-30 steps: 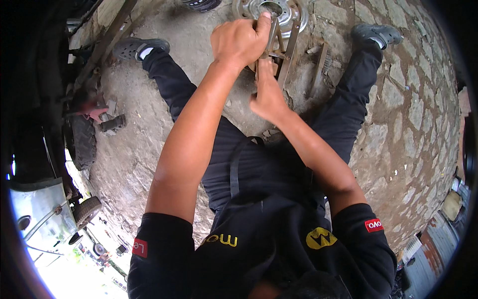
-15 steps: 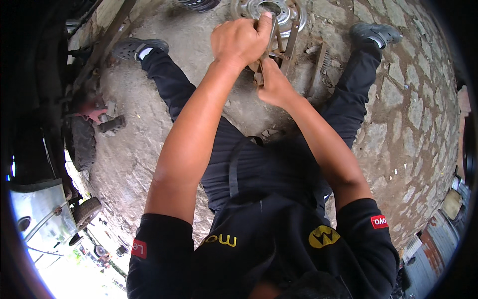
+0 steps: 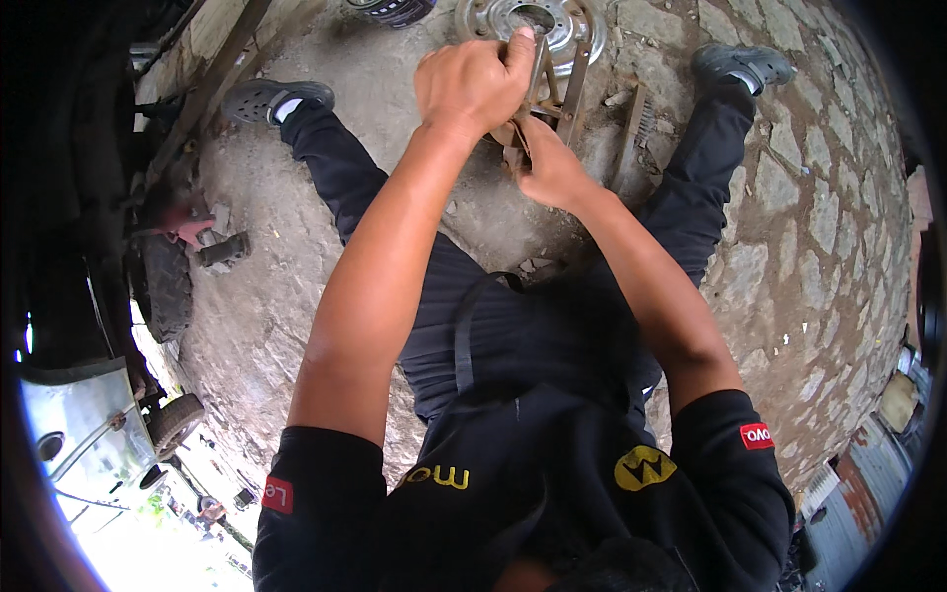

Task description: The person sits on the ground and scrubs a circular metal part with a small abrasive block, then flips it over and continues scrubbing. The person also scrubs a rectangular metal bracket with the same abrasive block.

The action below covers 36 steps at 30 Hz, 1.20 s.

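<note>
My left hand [image 3: 472,87] is closed, thumb up, on the upper part of a rusty metal bracket [image 3: 575,91]. The bracket has flat bars and stands upright between my spread feet. Lower and to the right, my right hand [image 3: 552,166] grips a thin brown strip [image 3: 513,150] pressed against the bracket's near side. The strip looks bent; its kind is hard to make out. My fingers and left wrist hide much of the bracket. Right of it, a wire brush [image 3: 629,136] with a wooden handle lies on the ground.
Beyond the bracket lies a silver wheel rim [image 3: 582,30], with a dark can [image 3: 393,10] to its left. My shoes [image 3: 278,99] flank the work on the rough stone ground [image 3: 779,247]. At far left are a dark tyre [image 3: 163,281] and a short dark cylinder [image 3: 225,249].
My right hand has shifted slightly and turned at the wrist, moving the brown strip along the bracket. My left hand stays nearly in place on the bracket.
</note>
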### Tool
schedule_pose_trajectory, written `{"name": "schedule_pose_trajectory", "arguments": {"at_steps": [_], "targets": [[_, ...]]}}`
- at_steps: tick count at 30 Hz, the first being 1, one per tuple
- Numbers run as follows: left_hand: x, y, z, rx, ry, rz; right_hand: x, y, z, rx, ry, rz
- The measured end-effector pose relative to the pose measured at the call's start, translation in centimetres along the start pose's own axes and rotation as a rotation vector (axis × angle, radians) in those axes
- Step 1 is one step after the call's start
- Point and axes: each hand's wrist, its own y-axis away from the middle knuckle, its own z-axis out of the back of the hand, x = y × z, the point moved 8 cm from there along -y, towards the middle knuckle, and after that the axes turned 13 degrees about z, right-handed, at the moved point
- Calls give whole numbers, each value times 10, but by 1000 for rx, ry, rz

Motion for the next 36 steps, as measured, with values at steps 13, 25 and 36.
{"name": "schedule_pose_trajectory", "arguments": {"at_steps": [13, 25, 36], "targets": [[-11, 2, 0, -12, -5, -38, -22, 10, 2, 39, 70, -45], [-2, 3, 0, -12, -2, -10, 15, 1, 10, 95, -104, -29], [-19, 4, 3, -36, -2, -20, -29, 20, 8, 232, 361, -213]]}}
